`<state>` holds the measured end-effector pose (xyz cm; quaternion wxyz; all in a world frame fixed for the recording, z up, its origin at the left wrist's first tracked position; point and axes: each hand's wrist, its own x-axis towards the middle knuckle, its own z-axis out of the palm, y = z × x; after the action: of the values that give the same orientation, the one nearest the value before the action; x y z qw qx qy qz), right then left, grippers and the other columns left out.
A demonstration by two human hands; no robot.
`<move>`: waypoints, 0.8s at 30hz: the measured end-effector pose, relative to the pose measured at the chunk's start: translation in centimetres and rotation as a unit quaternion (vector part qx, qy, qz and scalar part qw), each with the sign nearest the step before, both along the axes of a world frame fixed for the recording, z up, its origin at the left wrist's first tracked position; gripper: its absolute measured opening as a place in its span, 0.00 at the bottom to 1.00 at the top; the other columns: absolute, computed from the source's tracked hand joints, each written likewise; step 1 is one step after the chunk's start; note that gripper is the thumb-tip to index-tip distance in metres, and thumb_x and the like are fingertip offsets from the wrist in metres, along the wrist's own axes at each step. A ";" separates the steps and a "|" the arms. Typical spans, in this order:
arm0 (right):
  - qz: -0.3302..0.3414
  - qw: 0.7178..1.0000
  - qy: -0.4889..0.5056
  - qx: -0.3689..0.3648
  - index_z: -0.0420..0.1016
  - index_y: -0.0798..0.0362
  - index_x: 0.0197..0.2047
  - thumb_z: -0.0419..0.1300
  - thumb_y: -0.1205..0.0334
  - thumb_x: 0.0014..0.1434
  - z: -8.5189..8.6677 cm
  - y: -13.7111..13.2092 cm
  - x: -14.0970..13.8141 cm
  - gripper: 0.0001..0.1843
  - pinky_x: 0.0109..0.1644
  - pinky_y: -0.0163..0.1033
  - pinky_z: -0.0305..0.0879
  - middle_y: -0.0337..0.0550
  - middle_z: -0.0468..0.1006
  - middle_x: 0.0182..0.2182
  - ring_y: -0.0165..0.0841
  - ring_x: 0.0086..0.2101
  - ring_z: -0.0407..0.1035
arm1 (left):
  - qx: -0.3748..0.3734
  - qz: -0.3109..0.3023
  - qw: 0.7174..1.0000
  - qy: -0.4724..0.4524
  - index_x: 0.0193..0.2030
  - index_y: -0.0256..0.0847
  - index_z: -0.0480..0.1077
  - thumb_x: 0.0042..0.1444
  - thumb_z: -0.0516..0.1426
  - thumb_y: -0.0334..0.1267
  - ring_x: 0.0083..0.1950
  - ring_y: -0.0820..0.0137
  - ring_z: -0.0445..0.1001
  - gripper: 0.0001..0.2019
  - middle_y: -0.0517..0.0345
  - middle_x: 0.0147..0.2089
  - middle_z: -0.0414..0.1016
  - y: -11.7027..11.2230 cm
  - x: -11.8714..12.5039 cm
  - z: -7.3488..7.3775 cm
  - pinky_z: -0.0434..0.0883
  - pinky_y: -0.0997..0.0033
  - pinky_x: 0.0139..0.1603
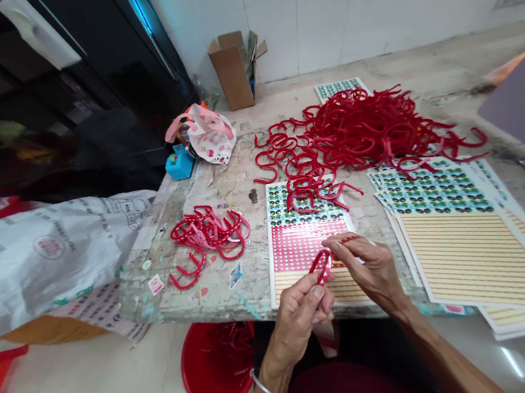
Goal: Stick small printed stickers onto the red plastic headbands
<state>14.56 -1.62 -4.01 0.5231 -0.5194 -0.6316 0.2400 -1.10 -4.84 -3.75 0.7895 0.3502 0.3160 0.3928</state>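
Observation:
My left hand is closed on a bent red curved strip, which rises from its fingers as a narrow loop. My right hand is closed in a pinch at the top of the loop, and a bit of red shows along its fingers. Under both hands lies a sticker sheet with green, pink and yellow-striped bands. Beyond it spreads a large tangled heap of red curved strips, partly over the sheet. To the left sits a smaller pile of red strips, some with pink patterned parts.
More striped sticker sheets are stacked on the right of the worn table. A cardboard box, a pink-and-white bag and a blue container stand at the back. Below the front edge is a red basket.

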 end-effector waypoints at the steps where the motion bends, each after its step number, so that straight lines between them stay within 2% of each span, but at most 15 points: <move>1: -0.002 1.000 0.001 -0.009 0.78 0.52 0.34 0.57 0.66 0.57 0.0 0.0 0.0 0.08 0.36 0.37 0.68 0.43 0.79 0.31 0.33 0.33 0.73 | -0.001 -0.001 1.000 -0.008 0.42 0.32 0.68 0.59 0.52 0.37 0.21 0.83 0.47 0.11 0.64 0.25 0.59 0.0 0.0 0.0 0.50 0.75 0.25; 7: 0.018 0.995 0.058 -0.081 0.79 0.51 0.36 0.56 0.62 0.57 -0.2 -0.1 -0.6 0.10 0.31 0.34 0.70 0.42 0.79 0.32 0.31 0.29 0.73 | -0.003 -0.002 1.000 -0.026 0.47 0.33 0.68 0.59 0.51 0.36 0.21 0.83 0.47 0.12 0.64 0.24 0.59 -0.3 -0.3 -0.4 0.50 0.77 0.25; 10: 0.020 0.997 0.054 -0.049 0.78 0.52 0.36 0.56 0.64 0.57 -0.4 -0.3 -1.0 0.09 0.33 0.35 0.70 0.42 0.79 0.33 0.32 0.32 0.73 | 0.014 -0.007 1.000 0.011 0.47 0.33 0.68 0.59 0.52 0.38 0.22 0.81 0.53 0.13 0.62 0.25 0.62 -0.3 -0.6 -0.2 0.53 0.77 0.26; 13: 0.037 0.999 0.016 0.022 0.77 0.52 0.34 0.56 0.69 0.56 -0.3 -0.7 -1.4 0.08 0.37 0.37 0.70 0.44 0.78 0.32 0.34 0.34 0.73 | 0.054 -0.016 0.996 0.065 0.43 0.33 0.70 0.57 0.53 0.40 0.27 0.77 0.61 0.13 0.57 0.29 0.66 0.1 -0.6 0.8 0.60 0.75 0.32; 15: 0.063 0.997 -0.005 0.053 0.77 0.52 0.36 0.56 0.71 0.55 -0.3 -1.0 -1.5 0.10 0.38 0.38 0.70 0.45 0.78 0.32 0.34 0.36 0.72 | 0.064 -0.016 0.993 0.100 0.39 0.33 0.70 0.57 0.53 0.42 0.29 0.75 0.63 0.13 0.56 0.30 0.67 0.6 -0.5 1.6 0.61 0.74 0.35; 18: 0.080 0.995 -0.027 0.057 0.75 0.51 0.41 0.56 0.72 0.55 -0.3 -1.1 -1.6 0.13 0.41 0.41 0.70 0.47 0.77 0.37 0.35 0.39 0.71 | 0.072 -0.014 0.987 0.145 0.37 0.34 0.69 0.58 0.51 0.43 0.28 0.76 0.61 0.13 0.59 0.28 0.65 1.3 -0.2 2.3 0.61 0.75 0.33; 21: 0.061 0.995 -0.043 0.061 0.74 0.50 0.44 0.57 0.70 0.55 -0.5 -1.2 -1.6 0.14 0.45 0.45 0.68 0.48 0.76 0.41 0.37 0.43 0.70 | 0.118 0.001 0.975 0.189 0.32 0.35 0.68 0.59 0.50 0.42 0.28 0.75 0.59 0.13 0.61 0.26 0.63 1.5 0.0 2.3 0.59 0.76 0.32; 24: 0.038 0.999 -0.027 0.008 0.67 0.50 0.53 0.58 0.66 0.55 -0.9 -1.2 -1.7 0.21 0.46 0.46 0.68 0.50 0.72 0.47 0.38 0.46 0.67 | 0.148 0.012 0.965 0.214 0.30 0.36 0.66 0.60 0.48 0.41 0.29 0.75 0.59 0.13 0.61 0.26 0.62 1.3 -0.1 1.8 0.59 0.76 0.32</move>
<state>12.86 -2.86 -4.86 0.5004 -0.4968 -0.6670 0.2406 -1.16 -3.57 -1.95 0.6377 0.5357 0.4202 0.3603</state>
